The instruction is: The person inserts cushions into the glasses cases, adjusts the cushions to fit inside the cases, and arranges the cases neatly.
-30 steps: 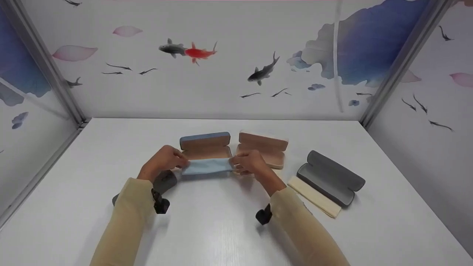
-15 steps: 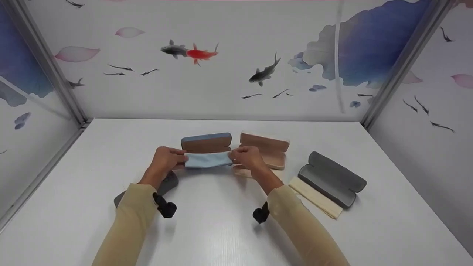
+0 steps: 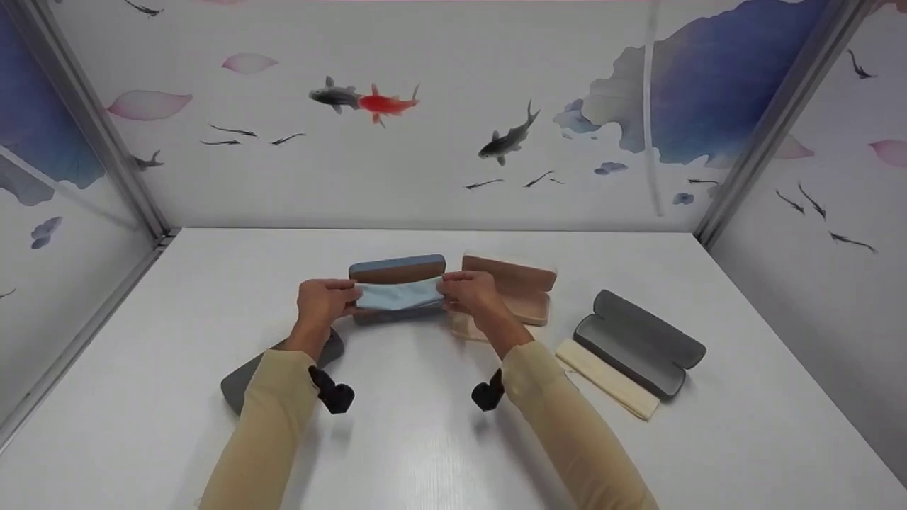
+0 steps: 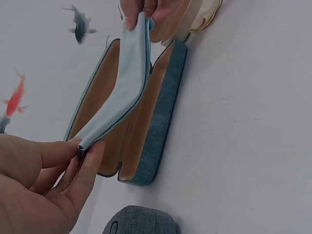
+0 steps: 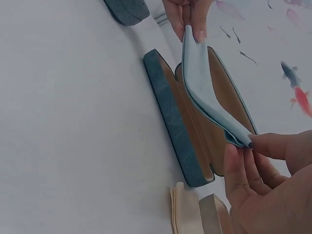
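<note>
A folded light-blue cloth point(image 3: 398, 295) is stretched between both hands, sagging a little in the middle. My left hand point(image 3: 324, 301) pinches its left end between thumb and fingers, and my right hand point(image 3: 473, 292) pinches the right end. Under and behind the cloth lies an open blue glasses case point(image 3: 397, 267) with a brown lining. In the left wrist view the cloth point(image 4: 122, 87) hangs over the opening of that case point(image 4: 158, 122). From the right wrist, the cloth's layered fold point(image 5: 202, 92) shows above the lining.
Right of the blue case stands an open beige glasses case point(image 3: 528, 304), with a cream cloth point(image 3: 468, 328) in front. Farther right are an open grey case point(image 3: 631, 354) and a pale yellow folded cloth point(image 3: 608, 379). A dark grey case point(image 3: 244, 382) lies partly under the left forearm.
Both hands have lifted the light-blue cloth and carried it away from me, from in front of the blue case to over it. The cases have stayed in place.
</note>
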`<state>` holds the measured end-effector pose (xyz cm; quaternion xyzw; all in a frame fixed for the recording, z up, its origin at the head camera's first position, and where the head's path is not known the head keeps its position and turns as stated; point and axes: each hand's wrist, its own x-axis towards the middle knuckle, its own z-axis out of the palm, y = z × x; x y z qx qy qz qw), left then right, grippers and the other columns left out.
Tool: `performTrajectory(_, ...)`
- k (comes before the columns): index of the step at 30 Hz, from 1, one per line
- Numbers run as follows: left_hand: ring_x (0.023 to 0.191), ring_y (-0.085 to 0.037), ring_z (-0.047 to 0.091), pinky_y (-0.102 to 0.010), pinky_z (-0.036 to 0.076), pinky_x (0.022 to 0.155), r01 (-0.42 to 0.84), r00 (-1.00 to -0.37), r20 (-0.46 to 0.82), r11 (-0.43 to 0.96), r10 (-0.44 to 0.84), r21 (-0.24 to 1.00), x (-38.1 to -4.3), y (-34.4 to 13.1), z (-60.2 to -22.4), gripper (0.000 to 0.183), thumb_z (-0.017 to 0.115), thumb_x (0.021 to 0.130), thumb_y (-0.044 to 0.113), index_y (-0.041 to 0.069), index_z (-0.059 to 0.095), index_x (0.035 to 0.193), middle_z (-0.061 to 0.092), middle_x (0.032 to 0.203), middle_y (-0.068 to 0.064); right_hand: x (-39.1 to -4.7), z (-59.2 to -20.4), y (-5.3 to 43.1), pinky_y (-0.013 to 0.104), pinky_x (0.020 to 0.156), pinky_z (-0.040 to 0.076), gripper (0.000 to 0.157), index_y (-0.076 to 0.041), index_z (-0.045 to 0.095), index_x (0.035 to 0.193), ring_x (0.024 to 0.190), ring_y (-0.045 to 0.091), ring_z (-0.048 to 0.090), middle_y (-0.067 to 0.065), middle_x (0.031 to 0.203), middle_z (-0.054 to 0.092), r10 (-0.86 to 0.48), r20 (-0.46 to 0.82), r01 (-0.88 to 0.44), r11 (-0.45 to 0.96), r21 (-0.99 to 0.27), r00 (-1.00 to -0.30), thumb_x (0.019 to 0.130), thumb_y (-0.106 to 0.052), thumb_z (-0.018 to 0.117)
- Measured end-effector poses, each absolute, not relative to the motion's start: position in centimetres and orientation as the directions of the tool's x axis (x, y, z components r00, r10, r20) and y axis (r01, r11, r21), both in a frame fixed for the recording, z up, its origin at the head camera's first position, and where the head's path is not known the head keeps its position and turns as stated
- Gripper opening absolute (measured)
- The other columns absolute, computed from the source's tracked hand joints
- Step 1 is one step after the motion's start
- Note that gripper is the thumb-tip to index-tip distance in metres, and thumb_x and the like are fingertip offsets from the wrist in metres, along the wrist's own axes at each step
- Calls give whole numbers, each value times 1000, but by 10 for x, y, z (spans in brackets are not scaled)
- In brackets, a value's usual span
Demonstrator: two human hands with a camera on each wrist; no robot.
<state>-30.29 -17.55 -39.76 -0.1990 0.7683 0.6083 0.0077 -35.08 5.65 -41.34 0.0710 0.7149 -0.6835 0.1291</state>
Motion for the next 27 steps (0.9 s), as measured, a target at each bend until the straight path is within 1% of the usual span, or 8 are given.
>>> performTrajectory(4,115,-26,69,-26,58,89,-326,-905,-255,170,-339,930,-305,-174,-399,35,63,97,8,-2,63,131,63,135,-21,-355,-414,51,23,77,60,28,0,69,120,82,11,64,8,105,69,-74,-280,277,46,-960,-957,93,-7,70)
performTrajectory(9,113,-29,69,-22,59,82,-288,-906,-210,171,-367,942,-308,-174,-402,33,61,97,5,-5,64,128,63,134,-23,-359,-416,49,20,65,56,25,1,70,117,69,10,60,5,94,68,-50,-225,223,46,-974,-973,93,-6,70)
performTrajectory(11,109,-27,71,-21,59,79,-284,-907,-208,167,-368,944,-309,-173,-405,33,62,96,4,-6,65,127,63,133,-24,-361,-418,49,20,63,54,25,2,70,116,67,10,59,5,91,67,-48,-214,211,57,-976,-976,93,-6,69)
performTrajectory(15,94,-18,73,-18,59,74,-293,-904,-216,167,-370,941,-310,-171,-411,32,65,94,4,-6,66,125,64,131,-25,-362,-423,47,19,61,54,24,3,70,115,67,10,59,5,90,66,-45,-214,210,91,-974,-976,92,-5,70)
performTrajectory(17,90,-17,73,-17,59,73,-291,-904,-210,176,-373,940,-312,-170,-413,31,66,94,4,-6,67,124,64,130,-25,-362,-425,45,18,60,53,23,4,70,114,66,10,59,5,89,66,-36,-213,208,109,-972,-976,92,-4,70)
performTrajectory(19,92,-18,73,-18,59,73,-291,-902,-207,178,-379,940,-313,-169,-415,31,66,94,3,-7,67,123,65,130,-25,-362,-426,43,18,59,53,22,4,70,113,64,10,59,7,89,67,-26,-206,202,119,-972,-978,92,-3,70)
performTrajectory(22,100,-23,73,-19,59,75,-293,-899,-206,183,-387,938,-314,-168,-418,31,65,94,3,-7,67,123,65,130,-25,-361,-426,42,19,60,53,22,3,71,112,64,10,59,8,91,68,-3,-208,206,145,-968,-978,91,-2,69)
performTrajectory(27,105,-27,72,-21,59,77,-282,-895,-177,214,-409,935,-314,-167,-420,30,64,94,4,-6,68,122,67,126,-25,-360,-426,40,20,64,54,25,1,72,115,69,11,61,12,103,70,42,-210,214,193,-957,-977,91,0,68)
